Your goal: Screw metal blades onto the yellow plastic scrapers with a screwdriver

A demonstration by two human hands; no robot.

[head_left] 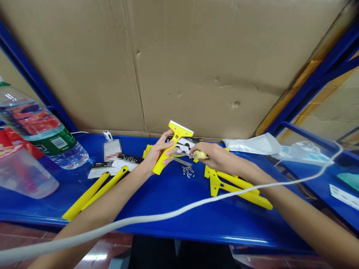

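So, looks mid-assembly: left hand (153, 155) is closed round a yellow scraper (180, 130), tilted, head up, above the bench (162, 201). Right hand (214, 155) is curled on a blurred tool (199, 155), type unclear. Next move probably calls for a steady scraper and loose hardware (187, 171) below. More scrapers (215, 182) sit near the right forearm; white cable (179, 213) crosses in front.

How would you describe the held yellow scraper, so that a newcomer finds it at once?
Find the blue table in front of the cardboard wall. Toward its far side, the left hand grips the yellow scraper, its wide head pointing toward the cardboard. Unlike the yellow pieces lying on the table, this one is in that hand.
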